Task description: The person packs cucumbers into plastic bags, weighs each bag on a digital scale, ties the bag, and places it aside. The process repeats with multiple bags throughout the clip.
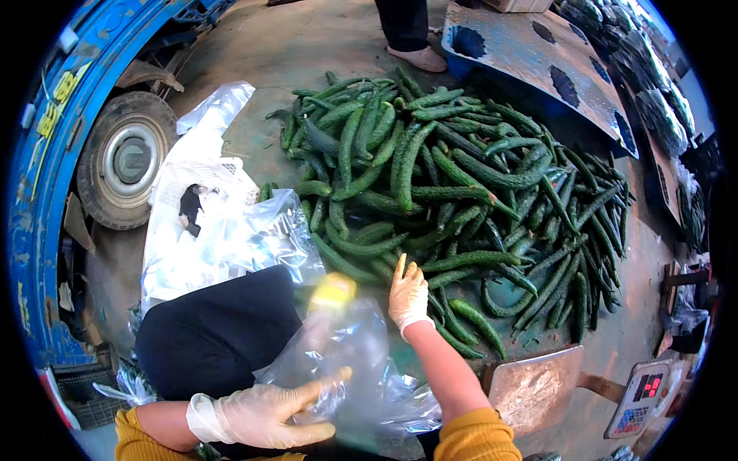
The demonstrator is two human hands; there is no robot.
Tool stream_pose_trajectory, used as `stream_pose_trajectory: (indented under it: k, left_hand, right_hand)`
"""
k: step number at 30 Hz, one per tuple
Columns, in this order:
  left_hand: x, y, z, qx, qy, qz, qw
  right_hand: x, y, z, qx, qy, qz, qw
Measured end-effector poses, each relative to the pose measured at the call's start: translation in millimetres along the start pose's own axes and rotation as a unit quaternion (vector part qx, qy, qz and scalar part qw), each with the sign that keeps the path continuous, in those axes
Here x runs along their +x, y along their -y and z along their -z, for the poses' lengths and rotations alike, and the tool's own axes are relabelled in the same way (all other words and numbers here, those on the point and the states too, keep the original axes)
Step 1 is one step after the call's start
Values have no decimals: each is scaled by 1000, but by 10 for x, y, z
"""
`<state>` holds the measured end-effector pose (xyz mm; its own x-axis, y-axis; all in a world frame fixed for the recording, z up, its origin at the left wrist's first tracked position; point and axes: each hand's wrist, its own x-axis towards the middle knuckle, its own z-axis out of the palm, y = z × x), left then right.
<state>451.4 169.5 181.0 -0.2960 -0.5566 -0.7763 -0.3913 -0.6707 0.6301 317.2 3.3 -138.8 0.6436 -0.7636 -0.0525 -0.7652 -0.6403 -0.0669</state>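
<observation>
A large heap of dark green, bumpy cucumbers (pixel 403 155) lies on the floor before me. My right hand (pixel 410 294), in a thin pale glove, reaches to the heap's near edge. Its fingers are extended beside the nearest cucumbers, with nothing visibly held; whether they touch is unclear. A clear plastic bag (pixel 351 346) hangs loosely between my arms. My left hand (pixel 271 412), gloved too, has the bag between its thumb and fingers. At the bag's far end shows a blurred yellow object (pixel 333 293), whose kind I cannot tell.
White plastic bags (pixel 230 242) drape over a white crate (pixel 242 170) on the left. Beyond stands a blue vehicle with a wheel (pixel 128 161). A scale platform (pixel 536 386) and its display (pixel 639 397) are at lower right. Past the heap are a blue holed panel (pixel 519 52) and another person's foot (pixel 420 57).
</observation>
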Motion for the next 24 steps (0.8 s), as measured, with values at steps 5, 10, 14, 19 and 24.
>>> stream_pose_trajectory:
  k: [5,10,14,19,24]
  left_hand:
    - [18,143,156,-127,-46,-8,991]
    - [107,240,350,-251,-37,22,967]
    - [170,248,379,-273,-36,-41,961]
    - [228,202,400,-192,-17,-67,979]
    - [188,418,356,-161,-49,-9,986]
  right_hand:
    - [129,-86,406,-70,208,38,975]
    - [-71,-542,1812,487,-4,17,873]
    - [-410,-381,2660,822,40,83,562]
    - [-770,59,2508,766,295,148,552]
    - [-863,11,2155,645,250,272,669]
